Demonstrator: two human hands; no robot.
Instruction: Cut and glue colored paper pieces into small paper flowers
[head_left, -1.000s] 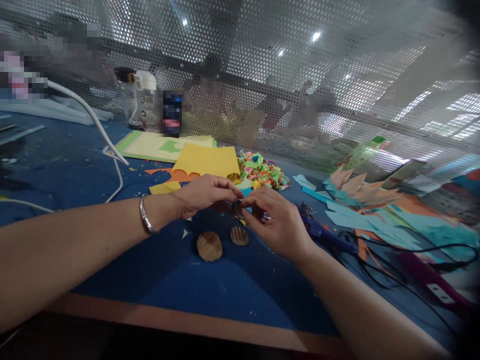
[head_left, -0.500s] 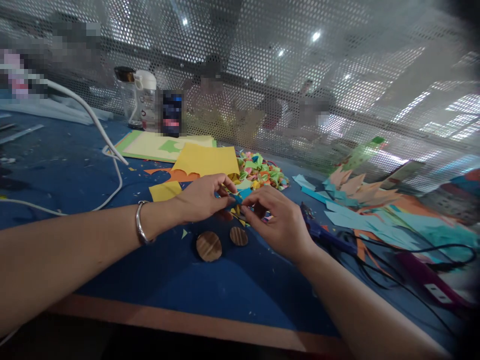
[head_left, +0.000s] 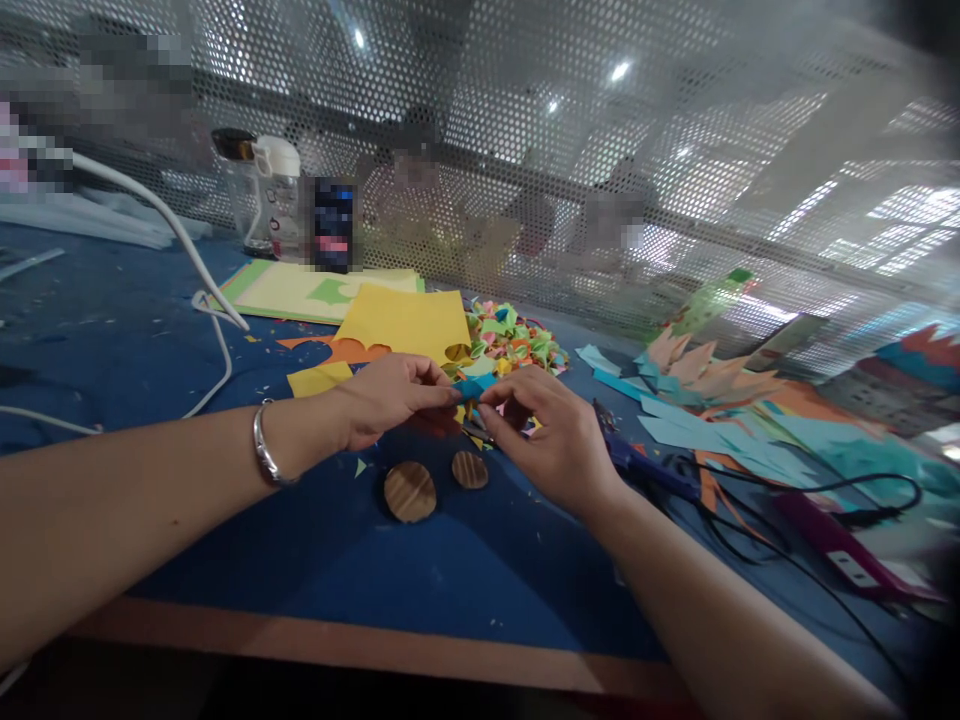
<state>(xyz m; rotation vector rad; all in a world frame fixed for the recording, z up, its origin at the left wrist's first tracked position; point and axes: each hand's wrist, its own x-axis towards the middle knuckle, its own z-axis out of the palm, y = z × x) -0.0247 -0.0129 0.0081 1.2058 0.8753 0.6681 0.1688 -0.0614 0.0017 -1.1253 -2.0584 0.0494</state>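
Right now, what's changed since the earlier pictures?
Your left hand has drawn slightly left from your right hand, showing more blue paper between them. The whole scene slid a little left in view; no clear release shows. The large brown disc, small brown disc and yellow sheet stayed put.

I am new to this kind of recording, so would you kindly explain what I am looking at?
There is no machine here: a person works with two bare hands, and one camera worn on the head looks forward and down at them.

The left hand, with a bracelet on its wrist, pinches a small blue piece. The right hand is close beside it; whether it grips the piece too is hard to tell.

On the blue table, two brown discs lie nearer the person. Beyond the hands are a yellow sheet and a heap of colourful bits. To the right lie pale blue paper strips and a purple power strip.
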